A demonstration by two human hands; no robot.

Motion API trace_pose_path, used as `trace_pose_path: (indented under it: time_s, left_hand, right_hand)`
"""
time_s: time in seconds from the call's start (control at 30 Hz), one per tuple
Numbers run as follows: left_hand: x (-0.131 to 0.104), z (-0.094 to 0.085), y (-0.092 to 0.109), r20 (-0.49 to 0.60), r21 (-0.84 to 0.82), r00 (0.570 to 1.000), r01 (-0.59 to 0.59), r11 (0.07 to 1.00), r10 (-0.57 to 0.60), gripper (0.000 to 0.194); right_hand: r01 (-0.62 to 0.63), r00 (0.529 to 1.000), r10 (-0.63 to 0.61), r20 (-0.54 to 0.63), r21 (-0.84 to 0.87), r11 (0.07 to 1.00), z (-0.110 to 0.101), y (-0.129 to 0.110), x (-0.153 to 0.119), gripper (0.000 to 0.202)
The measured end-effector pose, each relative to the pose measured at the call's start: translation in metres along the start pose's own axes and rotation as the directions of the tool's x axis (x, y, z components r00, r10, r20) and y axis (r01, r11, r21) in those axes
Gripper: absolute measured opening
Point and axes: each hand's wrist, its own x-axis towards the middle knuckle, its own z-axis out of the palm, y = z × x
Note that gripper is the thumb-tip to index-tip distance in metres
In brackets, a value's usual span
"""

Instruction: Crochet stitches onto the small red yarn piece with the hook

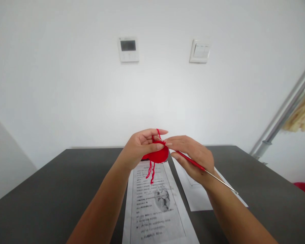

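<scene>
A round red crocheted piece [159,155] hangs between my hands above the table. My left hand [144,144] pinches its upper left edge with the thumb, and a red strand loops over the raised index finger. My right hand [193,154] is closed around a crochet hook [194,163] with a red handle and metal ends. The tip of the hook is at the top edge of the red piece, and its other end points down to the right. Red yarn tails [153,174] dangle below the piece.
On the dark table [91,179] lie a printed sheet [155,217] with a picture and a second paper [193,193], partly behind my right arm. Behind are a white wall with a thermostat [128,49] and a switch [200,51]. A metal pole [282,118] stands at the right.
</scene>
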Motion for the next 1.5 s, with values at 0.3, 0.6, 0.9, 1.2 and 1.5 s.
trace_pose_path:
  time_s: [0.3, 0.6, 0.9, 1.2, 1.5]
  left_hand:
    - [-0.004, 0.004, 0.003, -0.007, 0.065, 0.994, -0.104, 0.992, 0.105, 0.044]
    - [-0.008, 0.013, 0.003, -0.031, 0.196, 0.991, -0.122, 0.973, 0.131, 0.056]
    - [-0.006, 0.022, -0.005, -0.191, 0.134, 0.973, -0.107, 0.985, 0.132, 0.048]
    - [0.004, 0.003, -0.002, 0.189, -0.165, 0.977, 0.131, 0.978, -0.099, 0.037]
    - [-0.003, 0.007, 0.002, 0.087, -0.198, 0.996, 0.032, 0.980, -0.015, 0.043]
  right_hand:
    - [0.011, 0.996, -0.012, -0.087, -0.017, 1.000, 0.009, 0.002, -0.004, 0.021]
    - [-0.135, 0.988, 0.140, -0.071, 0.068, 0.989, 0.008, 0.002, -0.002, 0.016]
    - [-0.069, 0.980, 0.036, -0.196, -0.164, 0.984, 0.028, 0.003, -0.006, 0.028]
    - [-0.272, 0.952, 0.301, -0.052, 0.302, 0.914, 0.011, -0.004, 0.000, 0.016]
    - [-0.203, 0.970, 0.229, -0.078, 0.254, 0.946, 0.002, -0.008, 0.000, 0.026]
